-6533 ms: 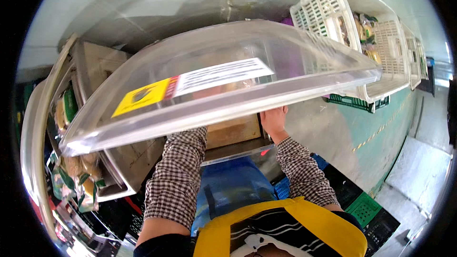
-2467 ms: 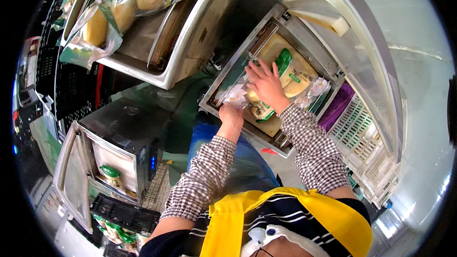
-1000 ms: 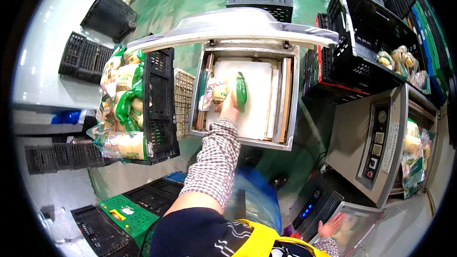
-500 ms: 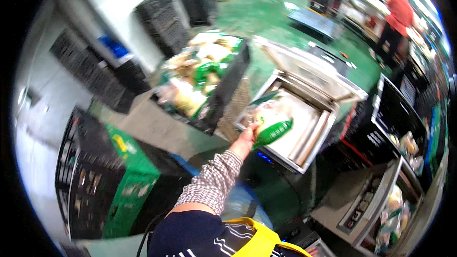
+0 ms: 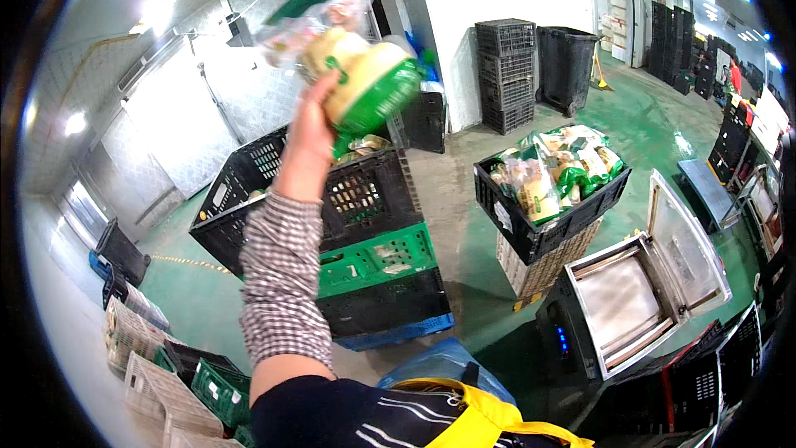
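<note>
My left hand (image 5: 308, 137) is raised high and shut on several sealed food packs (image 5: 358, 75), cream-coloured with green wrapping, one clear pack on top. The packs hang above a black slatted crate (image 5: 369, 195) that sits on a green crate (image 5: 377, 259); a few packs lie inside the black crate. My checked sleeve runs up from the lower edge. To the right, the open vacuum sealer (image 5: 622, 303) has a bare chamber and its lid (image 5: 690, 241) tilted up. My right hand is out of sight.
A black crate heaped with green and cream packs (image 5: 564, 228) stands on a pale crate beside the sealer. Stacked black crates (image 5: 506, 75) and a black bin (image 5: 568, 66) stand by the far wall. White and green crates (image 5: 137, 340) lie at lower left. A blue bag (image 5: 439, 361) sits near my body.
My left hand has lifted the packs out of the sealer chamber and swung them left, up over the black crate. The chamber is now bare, and my view has turned left.
</note>
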